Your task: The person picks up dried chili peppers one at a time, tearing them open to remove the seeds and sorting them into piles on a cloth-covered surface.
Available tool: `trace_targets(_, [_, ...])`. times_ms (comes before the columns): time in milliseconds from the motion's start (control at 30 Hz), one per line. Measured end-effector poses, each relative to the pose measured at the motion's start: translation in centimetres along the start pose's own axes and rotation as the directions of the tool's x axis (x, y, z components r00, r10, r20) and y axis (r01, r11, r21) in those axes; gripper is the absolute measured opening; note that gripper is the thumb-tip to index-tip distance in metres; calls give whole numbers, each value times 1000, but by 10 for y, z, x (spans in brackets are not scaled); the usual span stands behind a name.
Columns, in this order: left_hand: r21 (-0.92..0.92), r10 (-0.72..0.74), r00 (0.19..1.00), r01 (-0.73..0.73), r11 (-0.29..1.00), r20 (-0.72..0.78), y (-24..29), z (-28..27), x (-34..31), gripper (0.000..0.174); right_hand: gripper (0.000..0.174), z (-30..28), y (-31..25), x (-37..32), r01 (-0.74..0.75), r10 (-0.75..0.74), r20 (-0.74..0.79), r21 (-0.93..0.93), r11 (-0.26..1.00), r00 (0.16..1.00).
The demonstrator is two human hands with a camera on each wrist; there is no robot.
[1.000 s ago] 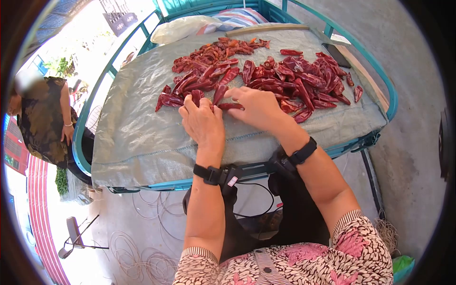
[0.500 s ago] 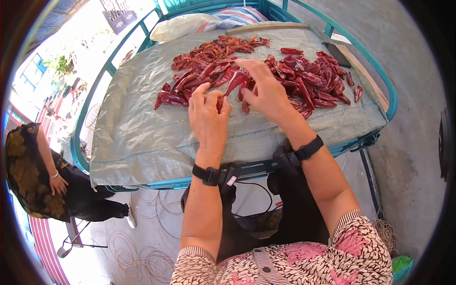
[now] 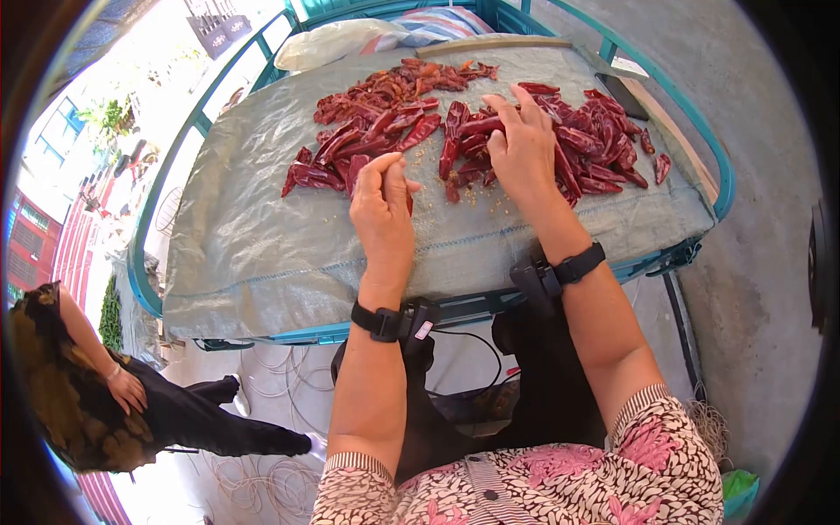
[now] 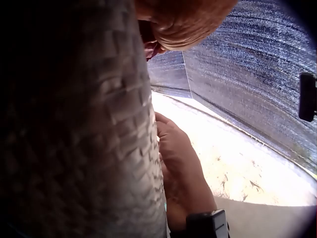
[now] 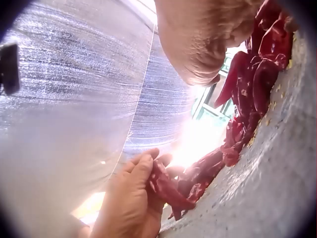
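My left hand [image 3: 383,210] is over the cloth in front of the left peppers, fingers curled round a dried red pepper. In the right wrist view the left hand [image 5: 131,198] pinches that pepper [image 5: 167,187]. At the near left edge of the right pile of red peppers [image 3: 582,140], my right hand [image 3: 528,157] reaches in with fingers apart and slightly bent; whether it touches a pepper is unclear. Shrivelled peppers [image 3: 394,86] lie behind the smoother peppers [image 3: 372,136] on the left. The left wrist view shows mostly woven cloth [image 4: 114,129].
The grey-green woven cloth [image 3: 262,227] covers a cart bed with teal rails [image 3: 669,87]. A dark phone-like slab [image 3: 623,98] lies at the right, sacks [image 3: 341,44] at the back. Small seeds are scattered between the hands. Another person [image 3: 87,376] is at the left, beside the cart.
My right hand has moved away from the left one, to the pile on the right. The left hand has stayed near its place, with a pepper in it. The other person has moved nearer.
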State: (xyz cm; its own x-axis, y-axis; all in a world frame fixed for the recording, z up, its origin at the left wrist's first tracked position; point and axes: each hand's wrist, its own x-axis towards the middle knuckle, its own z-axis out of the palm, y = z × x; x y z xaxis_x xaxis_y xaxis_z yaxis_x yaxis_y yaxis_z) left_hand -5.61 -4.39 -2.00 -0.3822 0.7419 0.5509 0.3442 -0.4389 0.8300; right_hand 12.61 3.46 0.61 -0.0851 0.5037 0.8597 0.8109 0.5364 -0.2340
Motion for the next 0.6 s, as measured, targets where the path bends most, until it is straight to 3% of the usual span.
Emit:
trace_targets(33, [2, 59, 997, -59, 998, -46, -1, 1, 1, 18, 41, 1, -3, 1, 2, -2, -15, 10, 1000, 1000])
trace_targets(133, [20, 168, 976, -167, 986, -141, -1, 2, 3, 19, 44, -12, -29, 1, -201, 44, 319, 478, 855, 947])
trace_targets(300, [73, 259, 948, -250, 966, -185, 9, 0, 1, 15, 49, -13, -68, -17, -336, -66, 569, 571, 749, 820])
trace_targets(333, [56, 207, 965, -201, 978, -160, 13, -1, 0, 15, 49, -11, -69, -19, -353, -90, 600, 579, 735, 795])
trace_targets(400, [24, 102, 989, -100, 995, -111, 20, -4, -3, 16, 46, -8, -68, -20, -301, -96, 565, 568, 765, 820])
trace_targets(500, [181, 284, 941, -251, 951, -184, 3, -7, 5, 16, 41, -8, -62, -17, -243, -58, 499, 516, 822, 865])
trace_targets(600, [313, 138, 956, -52, 948, -259, 4, -19, 8, 23, 39, -13, -48, -10, -264, 18, 464, 471, 841, 886])
